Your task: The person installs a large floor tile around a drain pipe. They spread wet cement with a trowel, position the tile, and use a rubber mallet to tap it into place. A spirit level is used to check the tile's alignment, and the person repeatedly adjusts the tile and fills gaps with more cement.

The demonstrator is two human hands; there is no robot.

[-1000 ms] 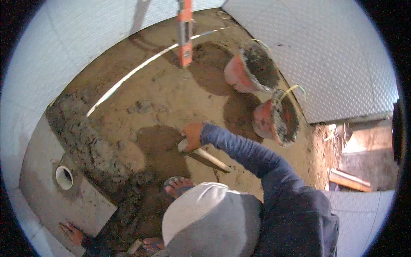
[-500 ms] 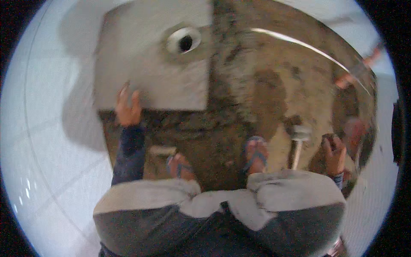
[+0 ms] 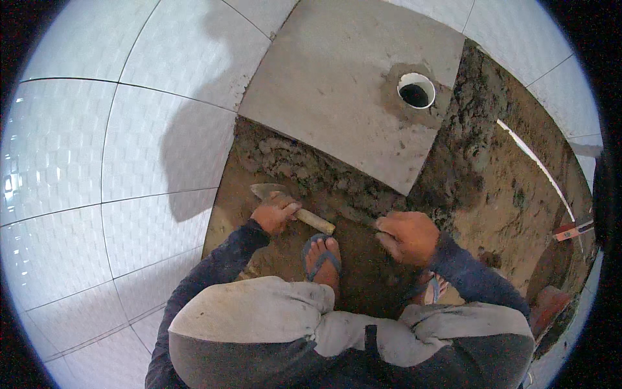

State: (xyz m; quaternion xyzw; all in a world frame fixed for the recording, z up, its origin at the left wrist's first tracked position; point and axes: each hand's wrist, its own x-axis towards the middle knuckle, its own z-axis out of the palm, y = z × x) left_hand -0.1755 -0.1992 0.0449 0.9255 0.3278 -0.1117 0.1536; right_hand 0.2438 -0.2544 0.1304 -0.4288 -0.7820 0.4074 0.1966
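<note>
In the head view, my left hand (image 3: 275, 214) is closed on a trowel (image 3: 314, 222) with a pale wooden handle, its blade pointing left. My right hand (image 3: 407, 236) grips a dark, narrow tool (image 3: 356, 214) whose far end lies against the mortar, hard to make out. Above both hands is a square grey floor tile (image 3: 337, 78) with a white pipe opening (image 3: 416, 91). Dark wet mortar (image 3: 470, 142) runs along its near and right edges. My sandalled foot (image 3: 321, 259) stands just below the trowel handle.
White tiled wall (image 3: 61, 149) borders the left side and continues behind the grey tile. At right, a white strip (image 3: 534, 155) crosses the dirt-coloured floor, near an orange level (image 3: 564, 233). A red bucket (image 3: 551, 308) shows partly at lower right.
My view has swung toward the left corner. My left hand has left the tile and now grips the trowel. My right hand has moved inward and holds the dark tool.
</note>
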